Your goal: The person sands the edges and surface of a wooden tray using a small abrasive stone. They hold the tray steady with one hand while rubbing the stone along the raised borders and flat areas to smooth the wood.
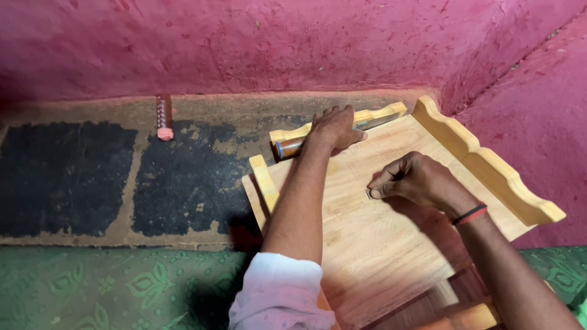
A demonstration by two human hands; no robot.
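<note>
Two bare hands of yours work over a pale wooden panel (373,244) with raised scalloped rails, which lies tilted on the floor. Nearest you, a green patterned cloth (92,284) covers the ground, and your left arm shows a rolled white sleeve (278,293). Your right hand (416,180), with a red and black band (469,214) at the wrist, rests on the panel's middle, fingertips pinched together on something small and grey that is too tiny to identify. Farther off, your left hand (333,127) is closed around a chisel (293,146) with a brown wooden handle, its metal blade lying along the panel's far rail. Beyond, a small ribbed reddish object (164,117) lies on the dark floor near the pink wall (244,43).
</note>
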